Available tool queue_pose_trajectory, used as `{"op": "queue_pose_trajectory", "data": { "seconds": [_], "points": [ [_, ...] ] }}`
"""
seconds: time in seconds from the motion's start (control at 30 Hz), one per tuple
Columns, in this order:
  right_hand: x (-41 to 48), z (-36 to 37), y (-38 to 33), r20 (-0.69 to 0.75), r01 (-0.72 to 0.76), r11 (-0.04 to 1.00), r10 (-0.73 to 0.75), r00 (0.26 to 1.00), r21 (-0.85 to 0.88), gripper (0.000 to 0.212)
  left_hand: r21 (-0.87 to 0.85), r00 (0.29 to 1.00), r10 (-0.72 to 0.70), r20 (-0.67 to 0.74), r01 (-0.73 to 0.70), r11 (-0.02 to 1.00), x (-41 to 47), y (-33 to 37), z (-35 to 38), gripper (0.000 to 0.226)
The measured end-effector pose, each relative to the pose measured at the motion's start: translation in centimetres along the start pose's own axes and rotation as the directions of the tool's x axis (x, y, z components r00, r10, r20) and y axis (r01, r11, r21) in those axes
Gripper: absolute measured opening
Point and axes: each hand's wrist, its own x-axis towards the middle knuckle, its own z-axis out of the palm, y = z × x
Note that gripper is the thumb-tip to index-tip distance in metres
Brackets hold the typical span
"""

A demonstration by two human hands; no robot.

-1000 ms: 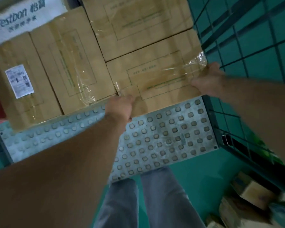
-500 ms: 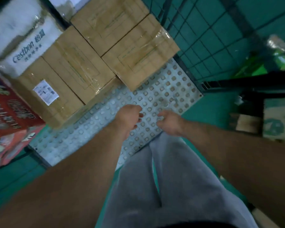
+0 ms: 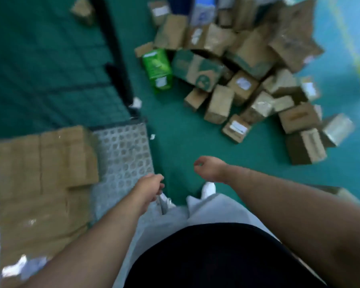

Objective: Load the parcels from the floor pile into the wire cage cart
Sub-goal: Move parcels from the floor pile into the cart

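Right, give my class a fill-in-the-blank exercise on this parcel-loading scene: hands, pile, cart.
1. The left hand and the right hand both hold ____.
2. Among the brown parcels of the pile, the one bright box at its edge nearest the cart is ____ in colour.
3. The cart stands on the person's ____ side.
4. The person's shoes are ____ in colour.

Missing words: nothing; green; left; white.
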Motion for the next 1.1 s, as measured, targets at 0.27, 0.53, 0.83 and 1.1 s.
{"op": "queue_pose_trajectory", "data": {
  "seconds": [0.27,0.53,0.83,1.1],
  "points": [
    [-8.5,-1.8,21.5,-0.149,-0.183,0.873,0.276,0.950,0.452,0.038,0.428,0.959,0.220,0.181,-0.278,0.860,-4.6,10.5,19.0,0.016],
    [-15.9,-0.1,44.6,-0.069,-0.303,0.697,0.451,0.890,0.650,0.040,0.675,0.891,0.143,0.430,-0.423,0.605,-9.8,9.4,47.3,0.020],
    [-17.9,-4.2,58.7,-0.014,-0.331,0.497,0.570,0.821,0.802,0.040,0.739,0.838,0.066,0.541,-0.512,0.439,-13.0,9.6,62.6,0.020],
    [-12.2,-11.2,61.3,0.061,-0.290,0.309,0.581,0.812,0.906,0.041,0.834,0.887,0.011,0.461,-0.438,0.336,-6.5,21.5,68.8,0.023]
  ]
}}
